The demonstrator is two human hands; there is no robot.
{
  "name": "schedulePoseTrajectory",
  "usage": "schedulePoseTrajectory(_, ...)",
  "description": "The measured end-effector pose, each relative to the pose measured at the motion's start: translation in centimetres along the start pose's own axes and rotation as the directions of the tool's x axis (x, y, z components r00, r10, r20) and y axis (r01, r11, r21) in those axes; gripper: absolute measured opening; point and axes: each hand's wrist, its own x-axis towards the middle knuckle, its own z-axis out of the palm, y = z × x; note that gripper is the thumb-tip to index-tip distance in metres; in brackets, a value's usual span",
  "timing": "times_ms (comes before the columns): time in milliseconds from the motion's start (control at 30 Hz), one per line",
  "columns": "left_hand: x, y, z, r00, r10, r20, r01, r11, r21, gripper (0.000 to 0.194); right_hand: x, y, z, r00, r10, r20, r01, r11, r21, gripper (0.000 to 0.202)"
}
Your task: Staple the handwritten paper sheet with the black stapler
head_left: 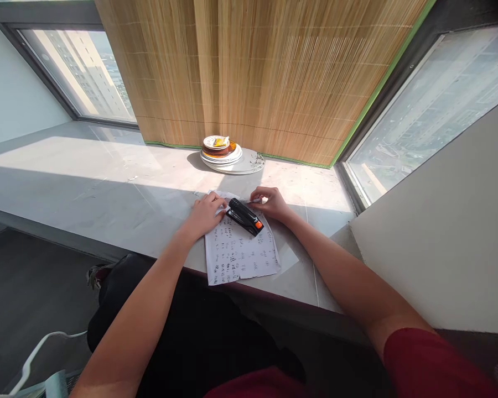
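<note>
A handwritten sheet of paper (224, 260) lies on the sill, its near edge at the sill's front edge. On the upper part of it rests a black stapler (244, 215) with an orange-red piece at its near end. My left hand (207, 214) lies on the paper's upper left, thumb and fingers apart, close beside the stapler. At the upper right, my right hand (271, 204) has thumb and fingers pinched together at the paper's far edge, which looks slightly lifted. The fingertips of the right hand are partly hidden by the stapler's far end.
Behind the paper stands a stack of plates (222, 157) on a larger white plate (252, 163), against a bamboo blind (253, 83). A wall (440, 232) rises at the right. The pale sill (87, 182) stretches left. A white cable (37, 348) hangs lower left.
</note>
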Motion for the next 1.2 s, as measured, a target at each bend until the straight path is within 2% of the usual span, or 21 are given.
schedulePoseTrajectory(1200,0.0,-0.07,0.03,1.0,-0.006,0.017,0.006,1.0,-0.001,0.018,0.0,-0.58,0.02,0.999,-0.009,0.032,0.01,1.0,-0.023,0.032)
